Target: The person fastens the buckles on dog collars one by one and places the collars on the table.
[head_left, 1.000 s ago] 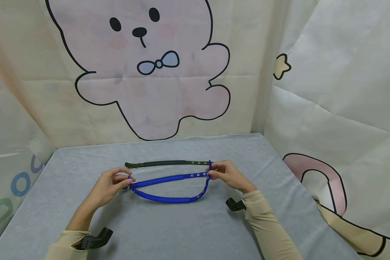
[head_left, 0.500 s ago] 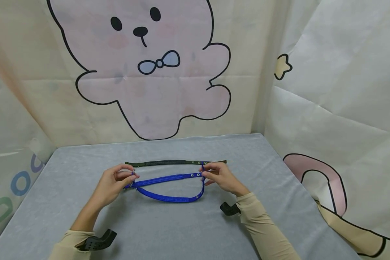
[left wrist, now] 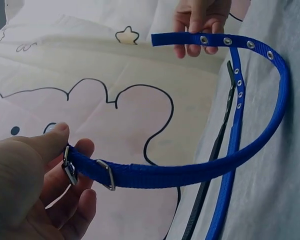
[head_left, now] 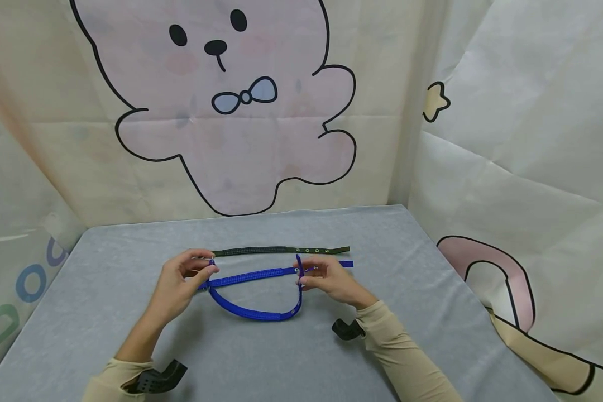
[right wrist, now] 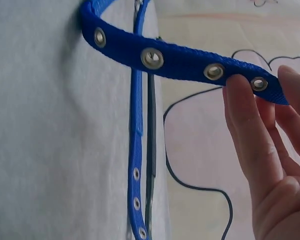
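Note:
A blue pet collar (head_left: 268, 316) hangs in a U between my two hands. My left hand (head_left: 181, 282) pinches its buckle end; in the left wrist view the metal buckle (left wrist: 69, 167) is at the fingertips, beside a metal ring (left wrist: 107, 175). Thumb and fingers of my right hand (head_left: 331, 282) pinch the opposite end, which has a row of metal eyelets (right wrist: 152, 58). Behind it, a second blue collar (head_left: 256, 276) lies on the table, its left end partly covered by my left hand.
Farther back, a dark green collar (head_left: 261, 251) with eyelets lies roughly parallel to the second blue one. Grey cloth covers the table (head_left: 261, 357). A printed curtain (head_left: 372, 156) rises behind the table's far edge.
My right hand has moved left, bringing the held collar's ends closer together. My left hand has shifted slightly right and up. The right ends of both lying collars are now uncovered.

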Demonstrator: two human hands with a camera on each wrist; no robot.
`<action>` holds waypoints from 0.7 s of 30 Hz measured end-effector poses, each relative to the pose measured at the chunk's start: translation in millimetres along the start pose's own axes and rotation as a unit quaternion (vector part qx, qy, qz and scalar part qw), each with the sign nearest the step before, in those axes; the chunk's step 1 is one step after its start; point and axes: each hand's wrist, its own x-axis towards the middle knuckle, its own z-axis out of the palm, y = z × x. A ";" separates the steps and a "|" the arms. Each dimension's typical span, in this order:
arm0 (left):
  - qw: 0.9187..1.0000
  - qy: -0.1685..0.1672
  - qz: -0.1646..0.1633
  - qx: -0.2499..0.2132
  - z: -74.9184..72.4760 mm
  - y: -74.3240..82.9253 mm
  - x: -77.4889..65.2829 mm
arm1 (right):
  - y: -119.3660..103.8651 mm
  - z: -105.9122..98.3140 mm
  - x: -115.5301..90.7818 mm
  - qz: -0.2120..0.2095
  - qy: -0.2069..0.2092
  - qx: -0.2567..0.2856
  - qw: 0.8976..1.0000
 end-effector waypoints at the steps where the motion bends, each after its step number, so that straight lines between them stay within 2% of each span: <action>1: 1.000 0.003 0.002 0.001 1.5 0.9 -0.2 | -0.6 2.1 0.2 -0.003 0.000 -0.003 1.000; 9: 1.000 0.013 0.015 -0.011 13.8 8.3 -3.5 | -3.3 20.9 1.8 -0.052 0.003 -0.053 0.997; 16: 0.999 0.028 0.019 -0.008 26.4 14.5 -6.5 | -6.4 33.8 0.2 -0.029 0.023 -0.075 0.996; 21: 1.000 0.014 0.019 -0.016 37.2 18.1 -9.5 | -9.4 40.3 -0.7 -0.015 0.031 -0.094 0.995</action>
